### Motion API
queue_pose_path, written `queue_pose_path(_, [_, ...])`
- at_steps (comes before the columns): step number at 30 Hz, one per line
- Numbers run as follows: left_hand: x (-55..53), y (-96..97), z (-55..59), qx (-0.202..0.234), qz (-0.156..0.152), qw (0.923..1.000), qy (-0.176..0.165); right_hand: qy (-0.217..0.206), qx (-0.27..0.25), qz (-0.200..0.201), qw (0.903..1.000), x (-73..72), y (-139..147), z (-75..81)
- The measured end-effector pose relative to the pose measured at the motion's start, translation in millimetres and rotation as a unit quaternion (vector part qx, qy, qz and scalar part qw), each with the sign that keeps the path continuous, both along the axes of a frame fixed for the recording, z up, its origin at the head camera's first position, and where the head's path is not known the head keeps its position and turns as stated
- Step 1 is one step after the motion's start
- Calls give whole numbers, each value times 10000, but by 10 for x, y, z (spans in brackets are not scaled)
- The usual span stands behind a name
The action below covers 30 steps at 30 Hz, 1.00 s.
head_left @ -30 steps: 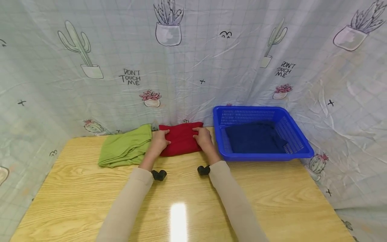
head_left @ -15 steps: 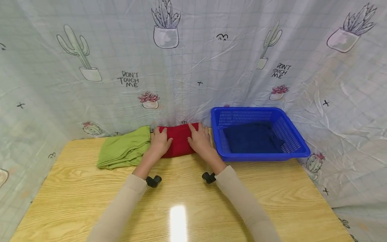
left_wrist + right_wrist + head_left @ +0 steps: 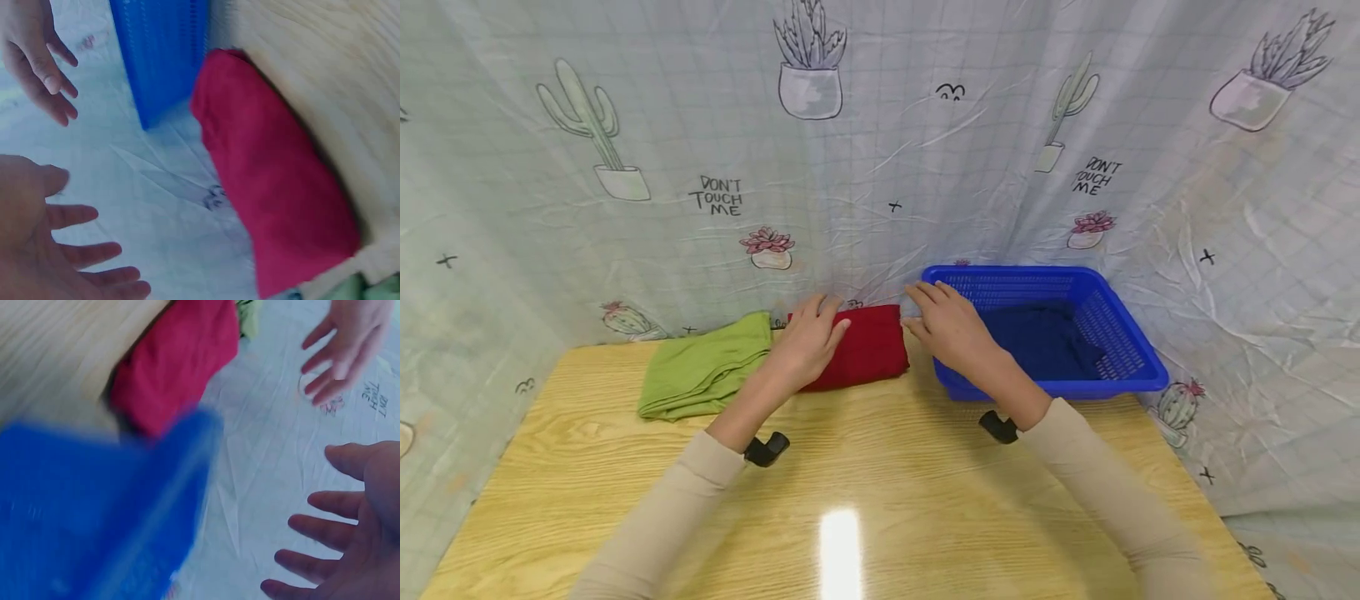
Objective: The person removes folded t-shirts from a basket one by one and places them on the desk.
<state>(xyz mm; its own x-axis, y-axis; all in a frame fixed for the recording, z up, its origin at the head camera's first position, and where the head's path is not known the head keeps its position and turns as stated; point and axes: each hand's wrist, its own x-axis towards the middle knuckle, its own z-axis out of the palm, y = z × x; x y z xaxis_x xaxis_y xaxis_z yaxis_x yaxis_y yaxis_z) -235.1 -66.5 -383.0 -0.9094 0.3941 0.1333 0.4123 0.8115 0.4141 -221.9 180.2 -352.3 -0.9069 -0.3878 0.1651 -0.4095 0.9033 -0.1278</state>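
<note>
A folded red cloth (image 3: pixel 868 346) lies at the back of the table; both wrist views show it apart from the hands. Over its left part in the head view is my left hand (image 3: pixel 805 342), raised, fingers spread and holding nothing; the left wrist view shows the same hand (image 3: pixel 44 244) with a gap to the cloth. My right hand (image 3: pixel 955 329) hovers above the left side of the blue basket (image 3: pixel 1052 389), its fingers extended, nothing in them. In the right wrist view that hand (image 3: pixel 350 531) is spread beside the blurred basket wall (image 3: pixel 169 487).
Inside the basket lies a dark blue cloth (image 3: pixel 1037 342). A folded green cloth (image 3: pixel 703 367) is left of the red one. Behind the wooden table (image 3: pixel 880 467) hangs a curtain (image 3: pixel 865 167) printed with potted plants.
Both hands have come off the red cloth and lifted. The right hand has moved right, over the basket's edge; the left has risen slightly. The red cloth stays in place.
</note>
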Motion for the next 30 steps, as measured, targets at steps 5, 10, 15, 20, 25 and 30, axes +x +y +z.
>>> queue_pose_path(5, [49, 163, 169, -325, -516, 9980, 169, 139, 273, 24, 9995, 35, 270, 192])
queue_pose_path(10, [60, 380, 271, -599, -836, 9947, 77, 268, 279, -1, 9993, 24, 563, 339])
queue_pose_path(15, [36, 616, 308, -843, -1147, 9898, -78, -76, 209, -219, 9995, -55, 863, 423])
queue_pose_path(20, [-2, 827, 334, -907, -1494, 9845, -141, -538, 102, -432, 9976, -142, 1152, 506])
queue_pose_path(25, [-57, 1021, 373, -841, -1654, 9824, -205, -828, -55, -260, 9962, -242, 1460, 585])
queue_pose_path(30, [-114, 1198, 419, -749, -1690, 9825, -225, -1053, -418, -137, 9935, -336, 1748, 612])
